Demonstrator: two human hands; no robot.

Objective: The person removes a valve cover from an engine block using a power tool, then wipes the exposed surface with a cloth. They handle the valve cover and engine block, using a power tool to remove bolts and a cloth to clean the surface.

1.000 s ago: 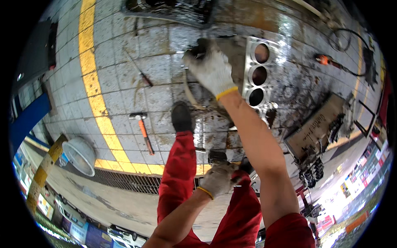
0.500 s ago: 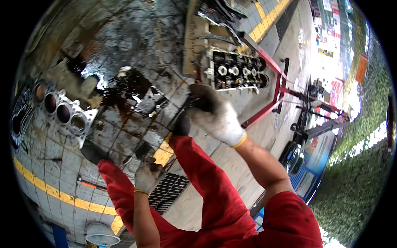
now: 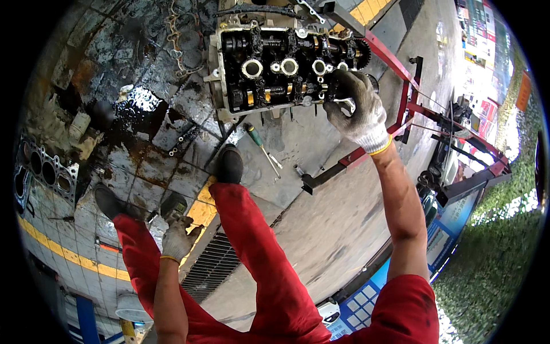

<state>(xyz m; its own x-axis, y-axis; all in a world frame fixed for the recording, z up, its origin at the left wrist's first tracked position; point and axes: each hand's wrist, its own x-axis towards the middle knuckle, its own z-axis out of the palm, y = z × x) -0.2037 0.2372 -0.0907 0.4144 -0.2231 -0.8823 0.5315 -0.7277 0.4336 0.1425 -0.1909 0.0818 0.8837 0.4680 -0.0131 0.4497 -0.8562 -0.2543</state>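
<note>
A black, oily cylinder head [image 3: 275, 66] with round bores and cam parts lies on the greasy floor ahead of me. My right hand [image 3: 356, 109], in a dirty white knit glove, reaches out to its right end and grips a small metal part there. My left hand [image 3: 177, 236], also gloved, hangs low beside my left knee and holds a small dark metal piece [image 3: 173, 206]. My red trouser legs and black shoes [image 3: 230, 164] stand between the two hands.
A green-handled screwdriver [image 3: 259, 143] lies just below the cylinder head. An engine block with round bores [image 3: 43, 169] sits at the far left. A red steel stand frame [image 3: 401, 114] runs on the right. A floor drain grate [image 3: 215, 266] and a yellow painted line [image 3: 57, 246] lie behind me.
The view has swung toward the cylinder head, which now lies straight ahead. My right hand has reached forward onto its right end. My left hand stays low by my knee.
</note>
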